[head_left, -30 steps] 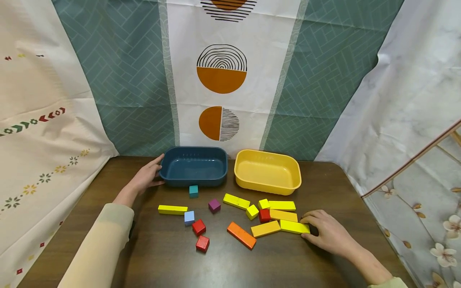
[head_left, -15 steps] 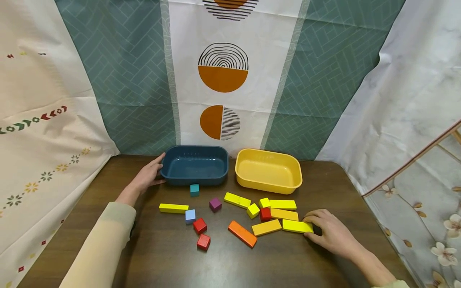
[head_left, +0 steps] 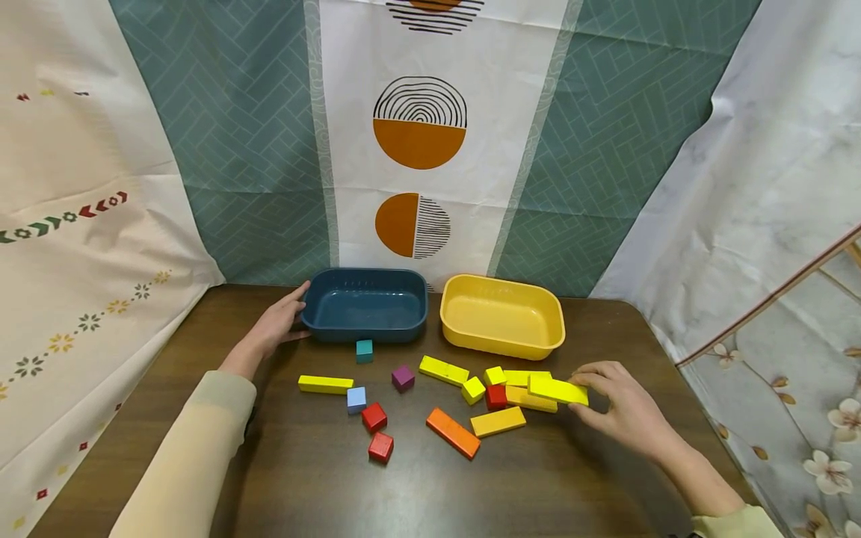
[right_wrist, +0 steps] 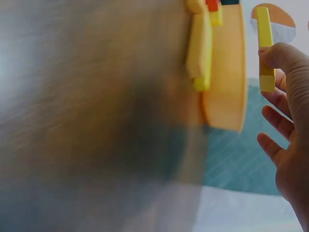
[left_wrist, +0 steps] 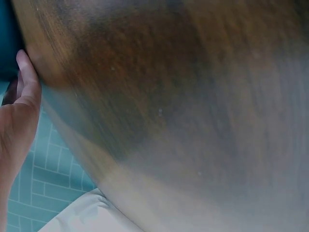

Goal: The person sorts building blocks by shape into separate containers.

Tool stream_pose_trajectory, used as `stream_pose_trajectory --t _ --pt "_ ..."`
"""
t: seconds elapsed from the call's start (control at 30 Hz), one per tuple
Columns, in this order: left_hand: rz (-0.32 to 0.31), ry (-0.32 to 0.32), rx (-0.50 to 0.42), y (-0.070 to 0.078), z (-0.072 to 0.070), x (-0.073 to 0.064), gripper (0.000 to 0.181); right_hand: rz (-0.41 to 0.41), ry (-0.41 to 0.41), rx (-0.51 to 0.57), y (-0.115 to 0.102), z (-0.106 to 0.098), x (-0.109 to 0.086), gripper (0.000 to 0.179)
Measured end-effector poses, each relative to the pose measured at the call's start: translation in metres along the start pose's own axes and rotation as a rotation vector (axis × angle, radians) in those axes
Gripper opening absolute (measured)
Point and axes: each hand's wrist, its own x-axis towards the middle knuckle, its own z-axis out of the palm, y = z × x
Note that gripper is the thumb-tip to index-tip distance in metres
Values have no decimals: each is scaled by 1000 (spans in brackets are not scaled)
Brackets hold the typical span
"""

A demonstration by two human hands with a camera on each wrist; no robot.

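Observation:
My right hand (head_left: pixel 622 407) pinches a long yellow block (head_left: pixel 557 389) by its right end, between thumb and fingers. The block hangs above the table and overlaps an orange-yellow block (head_left: pixel 530 398) in the head view. In the right wrist view the thumb presses on the held yellow block (right_wrist: pixel 266 43), while the lower fingers stay spread. At the back left, my left hand (head_left: pixel 272 326) rests against the left side of a dark blue tray (head_left: pixel 363 335), its fingers straight. The left wrist view shows these fingers at the tray's wall (left_wrist: pixel 8 43).
A yellow tray (head_left: pixel 501 349) stands right of the blue one. Loose blocks lie in front: a teal cube (head_left: pixel 364 351), a purple cube (head_left: pixel 403 379), a light blue cube (head_left: pixel 356 400), red cubes (head_left: pixel 381 447), an orange block (head_left: pixel 454 433) and several yellow ones. Cloth hangs behind the table.
My right hand has drawn the long yellow block slightly right, then lifted it off the table. My left hand has stayed at the blue tray.

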Motion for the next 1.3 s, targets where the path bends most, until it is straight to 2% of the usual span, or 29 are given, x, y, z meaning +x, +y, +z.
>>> stream_pose_trajectory --t 0.2,0.3,0.43,0.5,0.57,0.7,0.93,1.3 --pt "5 11 6 -8 -3 6 59 1 -5 33 -7 1 39 36" --pt "5 7 -13 -5 -3 3 61 2 -12 66 -13 5 59 35" --pt "-4 -11 -49 8 -1 -4 65 31 -39 110 -20 12 84 34" --pt "-5 -17 -52 8 -1 -4 66 55 -58 126 -23 15 95 33" --pt "0 -16 -37 3 -3 1 66 80 -78 130 -26 18 106 33" --pt "3 -7 -6 -7 -7 7 67 102 -104 118 -33 24 127 35" --pt "7 -4 5 -11 -8 7 66 52 -112 60 -39 35 161 35" --pt "23 -16 -9 -11 -7 5 67 125 -130 39 -54 62 207 35"
